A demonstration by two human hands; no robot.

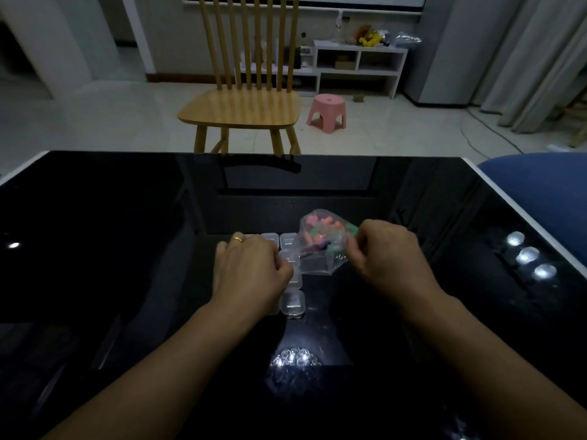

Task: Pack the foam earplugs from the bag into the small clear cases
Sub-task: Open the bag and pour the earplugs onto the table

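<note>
Evidently both grips pinched the bag [320, 246] mouth: left hand [251, 268], right hand [386, 254]; earplugs [320, 236] bunched beyond, cases [293, 304] beneath left.

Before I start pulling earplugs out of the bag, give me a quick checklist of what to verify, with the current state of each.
1. Bag held: ok. The right hand pinches the clear bag at its near edge, and the left hand meets it at the other side.
2. Bag mouth open: cannot tell; the plastic is bunched between the fingers.
3. Earplugs in the bag: ok. The coloured earplugs show through the plastic.
4. Cases within reach: ok. The small clear cases sit on the black table under and beside the left hand.
5. Case lids open: cannot tell.
6. Earplugs already packed: cannot tell; no colour shows in the visible cases.
</note>
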